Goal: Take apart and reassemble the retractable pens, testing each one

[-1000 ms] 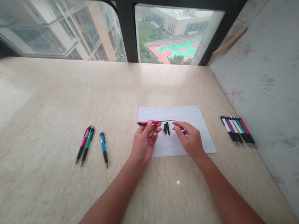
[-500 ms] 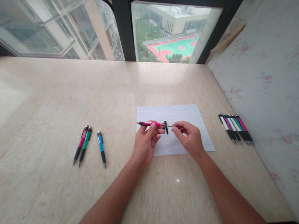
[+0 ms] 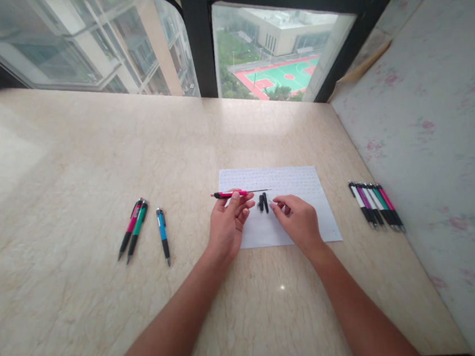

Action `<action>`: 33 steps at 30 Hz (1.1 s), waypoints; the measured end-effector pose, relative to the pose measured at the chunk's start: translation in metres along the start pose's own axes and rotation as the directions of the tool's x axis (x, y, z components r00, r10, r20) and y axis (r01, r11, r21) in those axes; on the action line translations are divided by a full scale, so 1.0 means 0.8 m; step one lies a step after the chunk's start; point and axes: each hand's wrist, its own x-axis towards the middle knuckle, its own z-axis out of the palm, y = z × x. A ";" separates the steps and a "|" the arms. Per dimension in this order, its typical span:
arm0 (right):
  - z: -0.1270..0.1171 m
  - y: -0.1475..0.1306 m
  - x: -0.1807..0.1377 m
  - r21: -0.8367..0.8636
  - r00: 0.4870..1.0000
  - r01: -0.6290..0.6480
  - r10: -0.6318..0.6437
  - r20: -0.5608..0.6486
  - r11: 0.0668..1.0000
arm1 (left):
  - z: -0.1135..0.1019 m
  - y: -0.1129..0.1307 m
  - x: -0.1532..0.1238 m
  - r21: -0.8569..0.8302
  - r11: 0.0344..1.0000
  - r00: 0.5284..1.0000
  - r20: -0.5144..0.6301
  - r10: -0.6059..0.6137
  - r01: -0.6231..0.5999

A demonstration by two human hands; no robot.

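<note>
- Half a second ago the right hand (image 3: 298,221) pinched the tip of the thin refill (image 3: 260,190). It has since let go and dropped lower on the sheet of paper (image 3: 305,179).
- The pink pen (image 3: 229,194) has levelled out and now lies horizontal just above centre frame, with the refill jutting to the right, free in the air.
- The left hand (image 3: 229,224) grips the pink pen between thumb and fingertips. It is raised over the left edge of the paper, with the forearm running in from the lower left.
- The right hand rests palm down with its fingers curled. Its fingertips are just beside two small black pieces (image 3: 263,202) lying side by side on the paper. Whether it pinches anything cannot be told.
- Two pens, pink and green (image 3: 135,229), lie together on the table (image 3: 91,159) at mid left, with a blue pen (image 3: 162,234) near them.
- A row of pens (image 3: 376,206) lies packed side by side at mid right, well apart from the paper.
</note>
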 end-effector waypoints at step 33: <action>-0.056 0.011 0.016 0.084 0.933 -0.331 0.313 0.178 0.940 | 0.003 0.001 -0.004 0.146 0.989 0.999 0.041 -0.022 0.015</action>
